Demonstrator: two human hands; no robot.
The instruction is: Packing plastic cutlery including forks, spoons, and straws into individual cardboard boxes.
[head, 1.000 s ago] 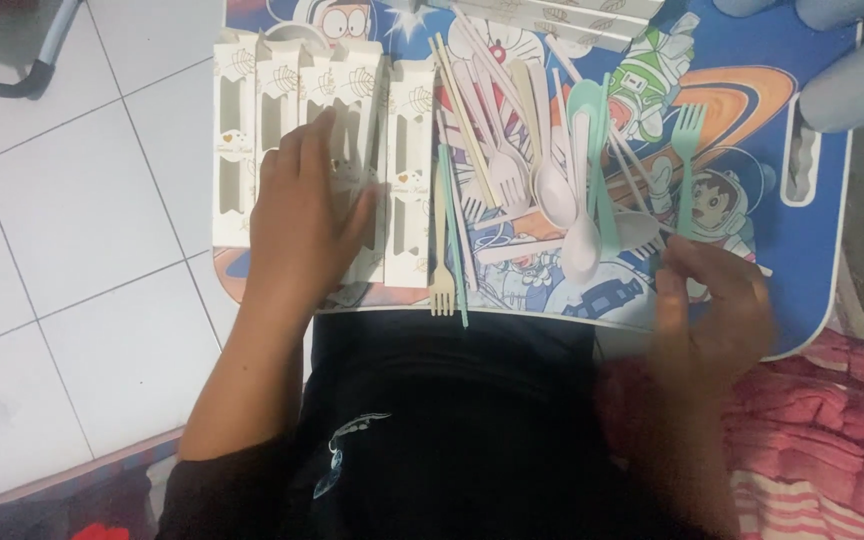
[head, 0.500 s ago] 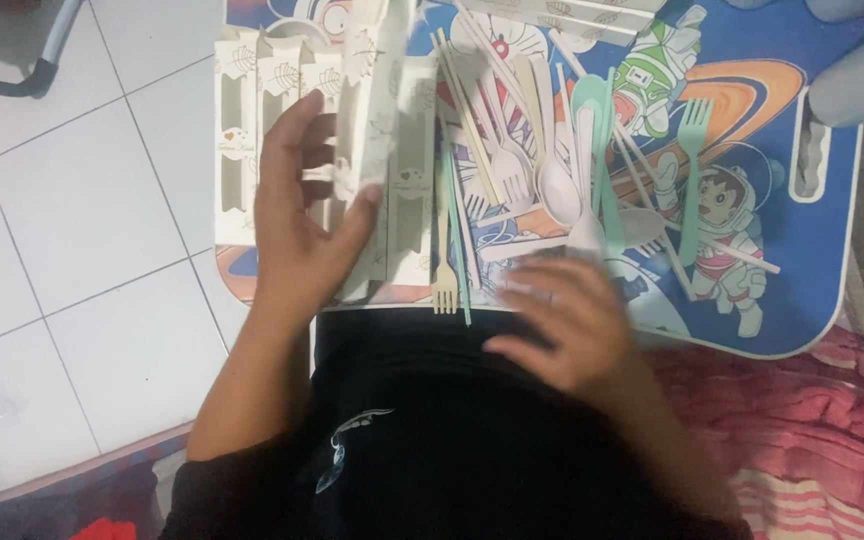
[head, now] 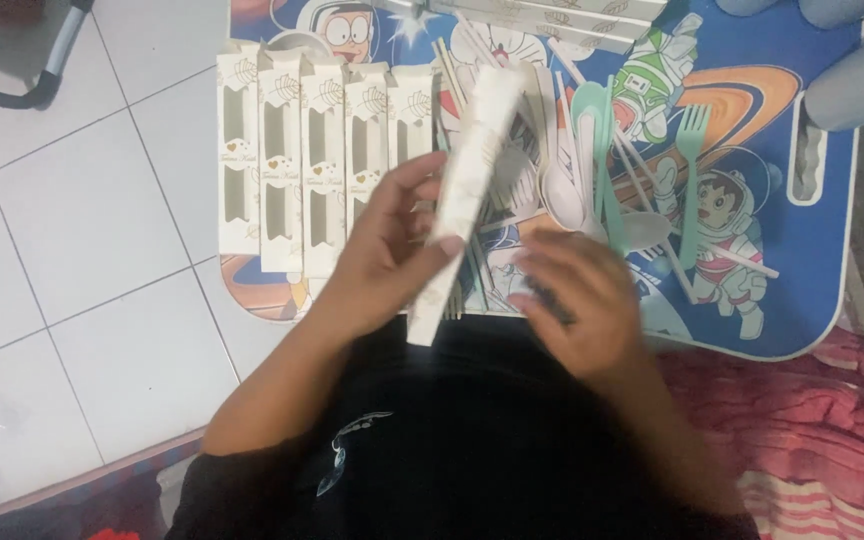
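The left hand (head: 392, 255) is closed around a long white box (head: 464, 200), thumb on the near face and fingers behind it. The box is lifted off the tabletop (head: 812, 300) and tilted, its top end leaning away and to the right, its bottom end hanging over the tabletop's near edge. It hides part of the cutlery pile behind it.

The right hand (head: 577, 300) is blurred. It hovers just right of the box's lower half with fingers loosely curled and nothing visible in it; whether it touches the box cannot be told.

Left of the box, five more white boxes (head: 317, 160) lie flat on the tabletop in a tight row, side by side, each with long window cut-outs. Their far ends line up near the tabletop's far edge.

Right of the box lies a loose pile of plastic cutlery: a white spoon (head: 562, 195) just beside it, a mint spoon (head: 592, 130) further right, and a mint fork (head: 690, 180) beyond that, tines pointing away. Pale chopsticks (head: 642, 165) cross the pile at an angle.

The tabletop is blue with cartoon astronaut pictures. Left of it is white tiled floor (head: 72, 200); at its near right corner, pink cloth (head: 822, 400).
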